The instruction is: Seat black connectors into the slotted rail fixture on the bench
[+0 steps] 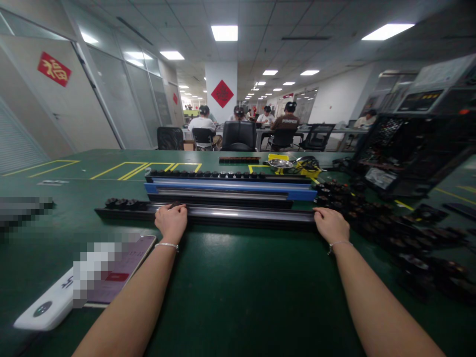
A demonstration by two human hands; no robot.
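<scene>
A long black channel-shaped rail (253,217) with a shiny inner face lies across the green table. Several small round black parts (121,203) sit in a row at its left end. My left hand (171,223) is closed at the rail, left of its middle, with a small black part (176,204) at the fingertips; its exact shape is mostly hidden. At the right end of the rail, my right hand (332,225) pinches the rail's tip. Just behind lie a blue rail (230,187) and another black rail (204,174) topped with a row of black parts.
A heap of small black parts (401,233) spreads over the right side, before an open computer case (394,148). A phone (128,267) and a white device (48,307) lie front left. Beyond the table (238,297), several people sit at desks among chairs (240,136).
</scene>
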